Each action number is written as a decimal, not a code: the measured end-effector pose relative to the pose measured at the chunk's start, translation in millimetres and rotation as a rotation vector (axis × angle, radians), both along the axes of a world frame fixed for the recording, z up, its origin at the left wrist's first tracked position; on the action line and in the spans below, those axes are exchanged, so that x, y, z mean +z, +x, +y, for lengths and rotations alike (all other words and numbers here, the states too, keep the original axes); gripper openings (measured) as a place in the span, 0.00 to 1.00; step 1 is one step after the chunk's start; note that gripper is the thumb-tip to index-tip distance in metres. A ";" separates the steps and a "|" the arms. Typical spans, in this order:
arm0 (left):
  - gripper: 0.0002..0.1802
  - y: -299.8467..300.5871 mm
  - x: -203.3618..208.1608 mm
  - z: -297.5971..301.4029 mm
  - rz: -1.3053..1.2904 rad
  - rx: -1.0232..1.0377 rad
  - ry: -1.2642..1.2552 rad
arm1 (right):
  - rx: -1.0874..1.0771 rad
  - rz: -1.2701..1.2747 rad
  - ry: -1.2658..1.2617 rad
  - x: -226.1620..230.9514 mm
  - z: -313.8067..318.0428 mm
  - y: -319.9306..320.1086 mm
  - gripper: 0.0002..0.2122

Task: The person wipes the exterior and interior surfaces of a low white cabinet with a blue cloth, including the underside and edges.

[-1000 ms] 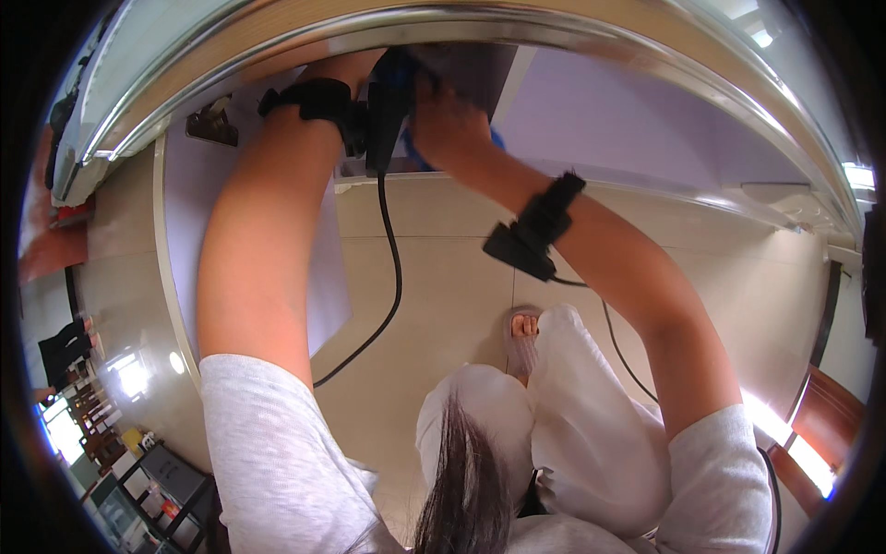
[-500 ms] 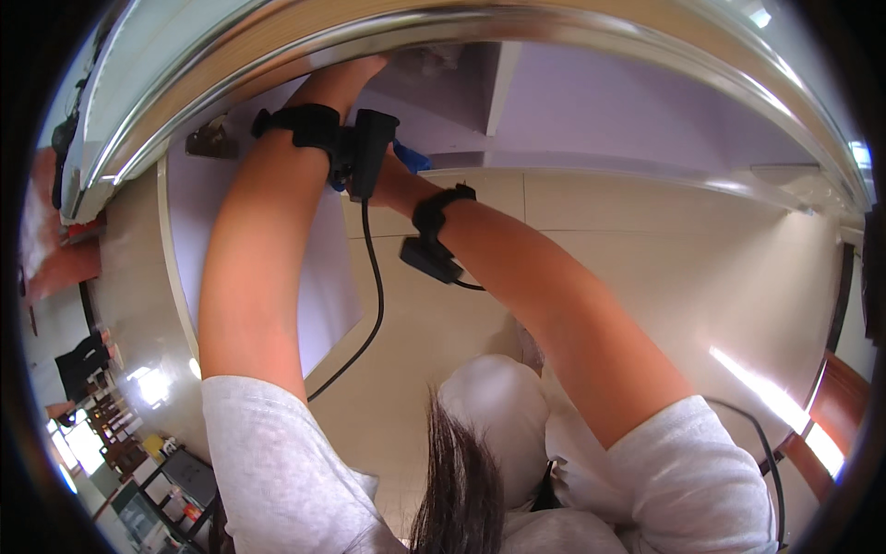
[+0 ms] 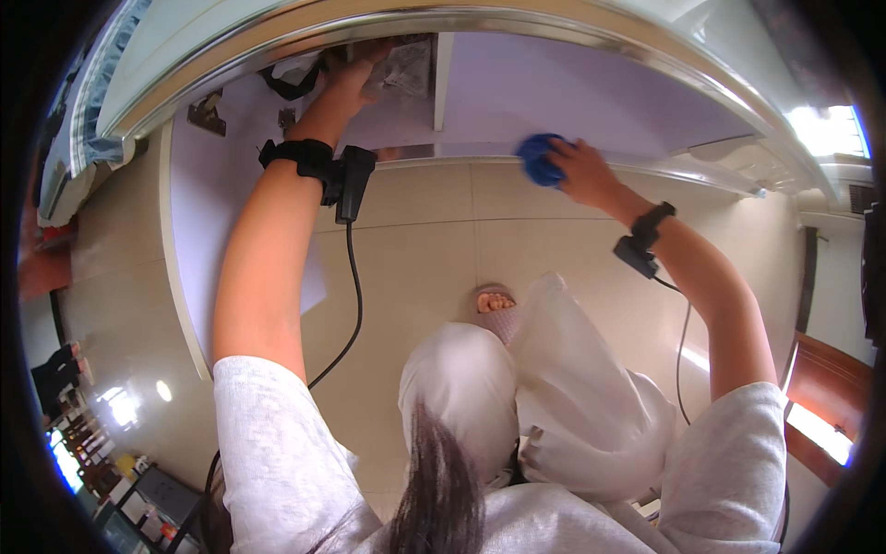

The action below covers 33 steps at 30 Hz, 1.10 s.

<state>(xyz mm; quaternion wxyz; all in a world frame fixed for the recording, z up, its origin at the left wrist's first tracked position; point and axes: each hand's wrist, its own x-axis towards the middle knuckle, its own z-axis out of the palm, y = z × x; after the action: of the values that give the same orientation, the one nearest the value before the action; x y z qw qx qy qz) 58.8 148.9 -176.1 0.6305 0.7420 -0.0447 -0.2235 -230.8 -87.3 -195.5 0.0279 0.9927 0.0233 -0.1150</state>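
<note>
A crumpled blue cloth [image 3: 539, 161] is gripped in my right hand [image 3: 585, 173], at the front lip of the cabinet floor [image 3: 572, 102]. My left hand [image 3: 349, 85] reaches into the cabinet's left part, its thumb apart from the fingers, whose tips are partly lost in shadow. Beside it lie a clear plastic bag [image 3: 406, 69] and a black, strap-like thing [image 3: 293, 85]. Black bands with small devices and cables circle both wrists.
The cabinet's wooden edge [image 3: 443, 20] with metal trim arches overhead. A pale upright divider [image 3: 443, 83] splits the inside. An open door [image 3: 189, 268] with metal hinges [image 3: 207, 114] stands left. Beige floor tiles [image 3: 397, 249] and my slippered foot [image 3: 496, 305] lie below.
My right hand has moved from beside the left wrist out to the right, with the blue cloth. My left hand is now more visible among the things inside the cabinet.
</note>
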 end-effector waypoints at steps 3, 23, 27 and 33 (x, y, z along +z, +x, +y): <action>0.46 -27.8 24.1 7.0 -0.076 0.072 0.091 | -0.407 0.344 -0.057 30.6 -80.1 -47.1 0.21; 0.15 -98.1 -60.0 23.5 -1.098 -0.369 0.665 | -0.903 -0.216 -0.011 -20.1 -114.4 -51.1 0.27; 0.10 -116.5 -74.1 19.9 -1.117 -0.291 0.508 | -0.629 -0.208 -0.012 -13.1 -71.0 -8.8 0.26; 0.04 -196.1 -57.6 88.2 -0.961 -0.225 0.542 | 0.420 -0.272 0.674 -53.9 95.0 38.2 0.18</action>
<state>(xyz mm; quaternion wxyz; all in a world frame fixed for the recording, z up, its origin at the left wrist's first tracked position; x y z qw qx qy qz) -137.4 237.1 -233.7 0.2983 0.8866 -0.3465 0.0703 -192.5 7.7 -249.4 -0.2729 0.9261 0.2577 0.0393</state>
